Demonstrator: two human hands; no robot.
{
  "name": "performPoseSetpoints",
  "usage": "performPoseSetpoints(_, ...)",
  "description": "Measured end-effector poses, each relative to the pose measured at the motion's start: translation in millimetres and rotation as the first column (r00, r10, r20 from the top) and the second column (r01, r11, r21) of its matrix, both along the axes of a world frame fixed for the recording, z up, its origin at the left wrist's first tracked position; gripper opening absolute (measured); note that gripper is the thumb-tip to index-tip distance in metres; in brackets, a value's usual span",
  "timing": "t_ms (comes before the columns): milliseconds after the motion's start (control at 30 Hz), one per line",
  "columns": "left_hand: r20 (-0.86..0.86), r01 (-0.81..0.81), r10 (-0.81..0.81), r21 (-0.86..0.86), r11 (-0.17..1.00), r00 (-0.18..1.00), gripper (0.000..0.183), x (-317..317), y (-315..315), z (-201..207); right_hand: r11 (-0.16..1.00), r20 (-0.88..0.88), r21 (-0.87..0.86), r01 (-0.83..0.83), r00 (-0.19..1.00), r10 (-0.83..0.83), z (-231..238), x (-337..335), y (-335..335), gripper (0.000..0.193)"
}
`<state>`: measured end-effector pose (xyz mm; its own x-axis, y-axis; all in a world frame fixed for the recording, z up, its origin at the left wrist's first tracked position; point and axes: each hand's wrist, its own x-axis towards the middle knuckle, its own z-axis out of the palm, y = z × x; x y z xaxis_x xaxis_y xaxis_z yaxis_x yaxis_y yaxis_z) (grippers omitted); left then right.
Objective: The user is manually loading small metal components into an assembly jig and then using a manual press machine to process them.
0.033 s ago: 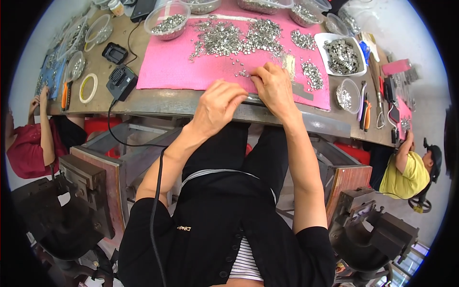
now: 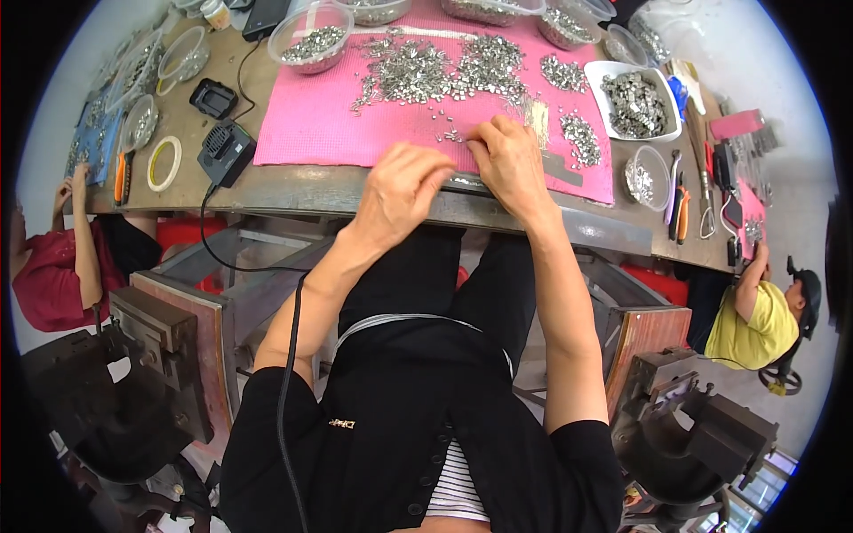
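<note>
At the front edge of the pink mat point(image 2: 306, 133), my left hand point(image 2: 400, 194) is closed, its thumb and fingertips brought together; whatever is in them is too small to make out. Just to its right, my right hand point(image 2: 511, 164) is closed in a pinch, and I cannot tell what it holds. A narrow dark strip point(image 2: 467, 184) with small shiny bits on it lies between the hands along the table edge. Beyond the right fingertips are a few loose metal pieces point(image 2: 449, 136), with a large heap of small silvery metal pieces point(image 2: 409, 73) farther back.
A white tray point(image 2: 597, 71) of metal parts and a small clear tub point(image 2: 665, 182) stand right, beside pliers point(image 2: 682, 213). Left are a clear bowl point(image 2: 274, 44), a black corded device point(image 2: 227, 153) and a tape roll point(image 2: 174, 169). Co-workers sit at both sides.
My left hand has shifted slightly left, widening the gap to my right hand and baring more of the dark strip. The right hand looks almost unmoved.
</note>
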<state>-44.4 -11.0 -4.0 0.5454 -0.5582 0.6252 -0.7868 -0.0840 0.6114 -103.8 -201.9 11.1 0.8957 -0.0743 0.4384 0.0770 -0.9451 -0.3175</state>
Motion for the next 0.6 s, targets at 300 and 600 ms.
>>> performPoseSetpoints(300, 0.083, -0.14, 0.12, 0.307, 0.941, 0.989, 0.014, 47, -6, 4, 0.963, 0.006, 0.262, -0.063, 0.998, 0.064, 20, -39, 14, 0.01)
performPoseSetpoints(600, 0.173, -0.112, 0.062, 0.296, 0.949, 0.983, 0.012, 52, -11, 6, 0.987, 0.101, 0.116, -0.109, 0.99, 0.097, 13, -50, 20, 0.015)
